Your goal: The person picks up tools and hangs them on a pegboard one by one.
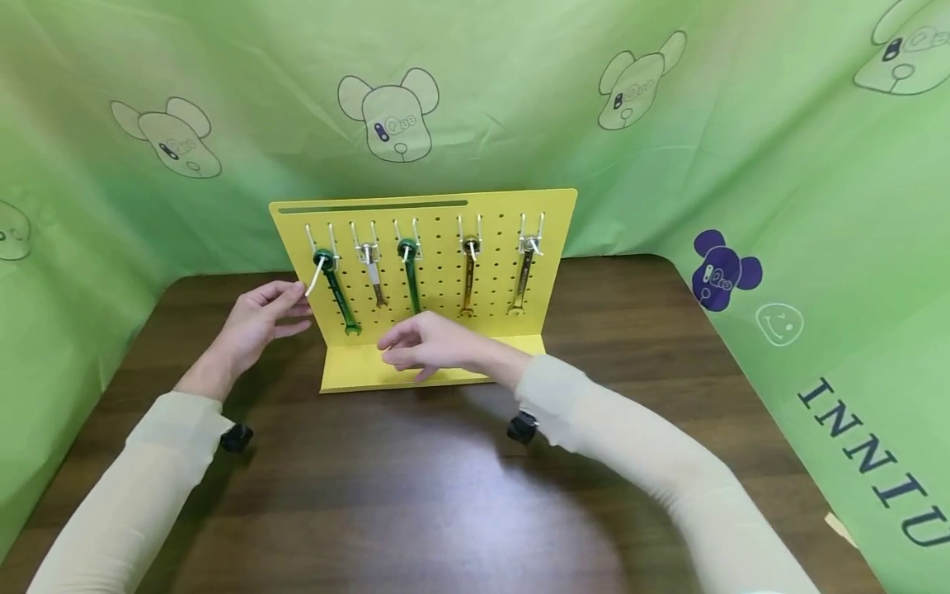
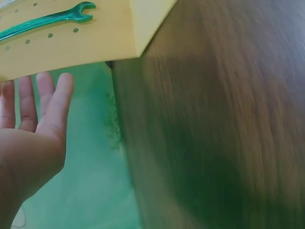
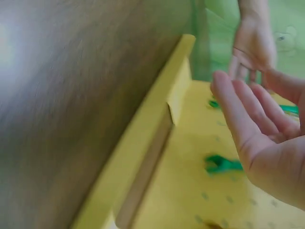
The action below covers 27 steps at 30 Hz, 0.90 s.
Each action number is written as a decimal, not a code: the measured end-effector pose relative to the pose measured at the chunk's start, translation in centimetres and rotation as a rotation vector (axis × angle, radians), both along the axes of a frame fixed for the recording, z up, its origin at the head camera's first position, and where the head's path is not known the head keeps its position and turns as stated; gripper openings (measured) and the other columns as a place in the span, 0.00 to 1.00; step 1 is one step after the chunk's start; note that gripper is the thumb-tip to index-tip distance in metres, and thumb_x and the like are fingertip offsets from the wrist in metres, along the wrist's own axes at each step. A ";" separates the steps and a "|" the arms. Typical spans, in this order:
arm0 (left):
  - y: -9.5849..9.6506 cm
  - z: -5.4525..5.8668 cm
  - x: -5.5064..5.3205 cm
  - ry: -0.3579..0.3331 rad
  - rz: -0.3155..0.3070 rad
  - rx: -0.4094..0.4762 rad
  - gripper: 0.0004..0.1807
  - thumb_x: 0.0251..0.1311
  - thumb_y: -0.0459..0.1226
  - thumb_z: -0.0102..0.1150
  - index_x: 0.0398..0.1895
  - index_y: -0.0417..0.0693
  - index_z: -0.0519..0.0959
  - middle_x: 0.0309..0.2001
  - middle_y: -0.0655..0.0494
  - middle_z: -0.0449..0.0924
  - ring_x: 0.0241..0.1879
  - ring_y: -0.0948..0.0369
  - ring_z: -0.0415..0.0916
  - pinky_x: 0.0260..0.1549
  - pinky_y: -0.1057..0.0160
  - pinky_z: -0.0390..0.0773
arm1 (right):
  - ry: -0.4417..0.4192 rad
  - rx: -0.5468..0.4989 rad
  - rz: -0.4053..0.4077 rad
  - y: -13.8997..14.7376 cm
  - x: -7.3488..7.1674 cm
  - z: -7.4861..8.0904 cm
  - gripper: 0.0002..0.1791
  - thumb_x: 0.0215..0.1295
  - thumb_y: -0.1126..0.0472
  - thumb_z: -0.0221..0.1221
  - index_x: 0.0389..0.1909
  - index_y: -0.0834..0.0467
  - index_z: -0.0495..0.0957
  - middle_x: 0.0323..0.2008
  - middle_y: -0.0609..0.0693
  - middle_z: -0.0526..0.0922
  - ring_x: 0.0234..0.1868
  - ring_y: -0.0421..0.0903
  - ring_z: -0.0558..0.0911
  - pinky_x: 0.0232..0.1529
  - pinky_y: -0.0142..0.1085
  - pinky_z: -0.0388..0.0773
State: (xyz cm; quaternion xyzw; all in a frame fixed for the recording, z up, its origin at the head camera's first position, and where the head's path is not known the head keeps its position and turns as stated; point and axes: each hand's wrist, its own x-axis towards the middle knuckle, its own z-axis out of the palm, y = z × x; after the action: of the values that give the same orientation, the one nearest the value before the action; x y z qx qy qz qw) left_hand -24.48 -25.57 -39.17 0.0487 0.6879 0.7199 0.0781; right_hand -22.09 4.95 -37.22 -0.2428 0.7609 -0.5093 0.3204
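Observation:
A yellow pegboard [image 1: 486,285] stands upright on the table, with several wrenches hanging from its white hooks. My left hand [image 1: 261,320] is at the board's left edge, fingertips right at the edge and fingers fairly straight. Nearest to it hangs a green wrench [image 1: 340,293], whose open end shows in the left wrist view. In front of the board's lower part, my right hand [image 1: 434,342] has loosely bent fingers and holds nothing. It overlaps the bottom of a second green wrench [image 1: 411,276] in the head view.
A small wrench [image 1: 374,276], a bronze wrench [image 1: 469,276] and a dark wrench [image 1: 524,280] hang on the other hooks. White hook tips jut toward me. The board's yellow base ledge [image 1: 349,375] rests on the brown wooden table [image 1: 386,478]. Green cloth [image 1: 505,99] hangs behind and at both sides.

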 end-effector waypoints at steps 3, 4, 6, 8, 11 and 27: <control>-0.6 -0.3 0.7 0.009 0.004 -0.127 0.24 0.62 0.49 0.58 0.51 0.38 0.75 0.44 0.53 0.81 0.45 0.57 0.80 0.46 0.58 0.81 | 0.150 0.038 0.092 2.4 0.6 1.4 0.21 0.66 0.55 0.60 0.57 0.58 0.74 0.53 0.53 0.80 0.50 0.52 0.80 0.37 0.43 0.85; -0.8 -0.4 1.0 0.009 0.003 -0.166 0.26 0.62 0.50 0.58 0.53 0.37 0.74 0.45 0.52 0.81 0.45 0.58 0.80 0.45 0.59 0.81 | 0.196 0.042 0.111 3.3 0.8 1.9 0.21 0.67 0.54 0.59 0.57 0.58 0.74 0.53 0.53 0.79 0.48 0.50 0.81 0.37 0.42 0.85; -1.3 -0.6 1.6 0.019 -0.009 -0.248 0.29 0.62 0.50 0.57 0.55 0.35 0.71 0.48 0.50 0.80 0.47 0.58 0.79 0.46 0.61 0.81 | 0.274 0.047 0.128 5.1 1.2 3.1 0.21 0.67 0.54 0.58 0.58 0.57 0.74 0.54 0.52 0.79 0.47 0.46 0.81 0.37 0.40 0.85; -1.9 -0.6 2.3 0.050 -0.025 -0.355 0.29 0.63 0.51 0.56 0.57 0.36 0.71 0.51 0.47 0.78 0.48 0.58 0.79 0.46 0.64 0.81 | 0.344 0.058 0.114 7.0 1.4 4.4 0.20 0.68 0.53 0.57 0.58 0.55 0.74 0.53 0.49 0.79 0.46 0.42 0.81 0.38 0.37 0.84; -2.6 -0.1 3.1 0.148 -0.020 -0.567 0.26 0.65 0.52 0.54 0.57 0.43 0.74 0.53 0.46 0.77 0.49 0.58 0.77 0.44 0.67 0.80 | 0.423 0.071 0.067 9.9 1.7 6.4 0.20 0.69 0.52 0.56 0.59 0.54 0.74 0.53 0.47 0.80 0.48 0.40 0.80 0.40 0.36 0.84; -3.6 0.3 5.6 0.570 0.125 -0.974 0.25 0.66 0.47 0.56 0.64 0.52 0.72 0.61 0.46 0.72 0.44 0.52 0.76 0.36 0.58 0.74 | 1.112 0.193 -0.431 22.0 1.3 9.5 0.12 0.65 0.57 0.61 0.49 0.48 0.83 0.48 0.45 0.83 0.43 0.34 0.83 0.24 0.19 0.74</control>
State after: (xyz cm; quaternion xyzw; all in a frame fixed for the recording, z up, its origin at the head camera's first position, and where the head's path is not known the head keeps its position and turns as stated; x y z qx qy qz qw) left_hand -18.84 -29.17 -38.89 0.1587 0.9360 0.2813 -0.1403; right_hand -20.81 26.95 -27.75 -0.2830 0.8892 -0.2880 -0.2153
